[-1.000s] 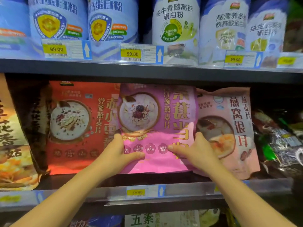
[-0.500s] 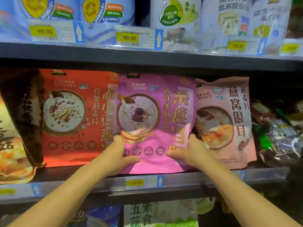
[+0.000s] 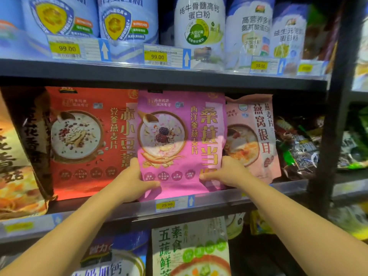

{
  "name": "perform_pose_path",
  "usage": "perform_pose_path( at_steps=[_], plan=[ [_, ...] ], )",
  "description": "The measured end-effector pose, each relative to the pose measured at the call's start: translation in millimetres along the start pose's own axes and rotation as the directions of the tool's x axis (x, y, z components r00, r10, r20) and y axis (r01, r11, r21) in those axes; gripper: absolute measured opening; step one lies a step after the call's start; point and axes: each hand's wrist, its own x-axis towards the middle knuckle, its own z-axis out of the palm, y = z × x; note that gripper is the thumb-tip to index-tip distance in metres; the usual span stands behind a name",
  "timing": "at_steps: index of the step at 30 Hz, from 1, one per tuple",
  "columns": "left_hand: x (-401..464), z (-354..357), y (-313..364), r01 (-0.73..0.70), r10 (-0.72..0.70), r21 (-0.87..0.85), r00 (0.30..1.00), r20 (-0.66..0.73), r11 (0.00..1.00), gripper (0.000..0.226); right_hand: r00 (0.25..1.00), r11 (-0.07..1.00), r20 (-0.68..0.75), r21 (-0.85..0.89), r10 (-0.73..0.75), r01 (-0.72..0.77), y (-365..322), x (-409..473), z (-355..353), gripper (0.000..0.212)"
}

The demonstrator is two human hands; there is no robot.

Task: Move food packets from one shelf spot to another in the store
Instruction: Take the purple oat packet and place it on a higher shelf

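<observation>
A magenta oatmeal packet (image 3: pixel 179 136) stands upright on the middle shelf (image 3: pixel 219 198), between a red packet (image 3: pixel 89 136) on its left and a pale pink packet (image 3: pixel 256 136) on its right. My left hand (image 3: pixel 131 180) grips its lower left edge, thumb across the front. My right hand (image 3: pixel 229 172) grips its lower right edge, thumb on the front and fingers hidden behind. The packet's bottom sits at the shelf's front lip, above a 29.90 price tag (image 3: pixel 169 204).
Blue and white protein tins (image 3: pixel 199 26) fill the upper shelf, with 99.00 tags. A dark and orange bag (image 3: pixel 22 156) stands at the far left. Dark green packs (image 3: pixel 298 148) lie to the right. A black upright post (image 3: pixel 334 116) bounds the bay. More packets (image 3: pixel 189 251) stand below.
The magenta packet has come up from under the upper shelf's edge into full view and stands straighter. Both hands stay gripping its lower corners; the view has shifted slightly.
</observation>
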Motion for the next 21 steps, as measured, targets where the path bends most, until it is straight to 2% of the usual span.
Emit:
perform_pose_path(
  at_steps=[3,8,11,14,18,21],
  plan=[
    [-6.8,-2.2,2.8,-0.028,0.028,0.012,1.000,-0.008,1.000,0.073,1.000,1.000,-0.012,0.003,0.007,-0.007,1.9,-14.0,-7.2,0.055],
    [-26.2,-9.1,16.4,0.004,0.009,0.090,0.991,-0.134,0.996,0.063,1.000,1.000,-0.021,-0.029,-0.004,0.003,5.8,-33.8,-22.5,0.066],
    [-44.1,-12.9,28.4,-0.021,0.042,0.145,0.989,-0.140,0.989,0.055,0.999,0.998,0.011,-0.050,-0.041,0.042,9.0,-46.4,-32.2,0.077],
    [-64.5,-11.0,41.8,0.022,-0.002,0.218,0.996,-0.088,0.976,0.069,0.997,0.992,0.036,-0.110,-0.064,0.068,13.9,-57.4,-42.9,0.096],
    [-94.3,-2.3,62.4,0.089,-0.070,0.336,0.995,-0.070,0.938,0.091,0.985,0.970,0.095,-0.183,-0.145,0.160,25.1,-66.9,-50.3,0.100],
    [-118.0,6.8,78.3,0.122,-0.102,0.391,0.992,-0.070,0.912,0.098,0.977,0.959,0.119,-0.200,-0.178,0.199,38.1,-76.1,-52.1,0.103]
  ],
)
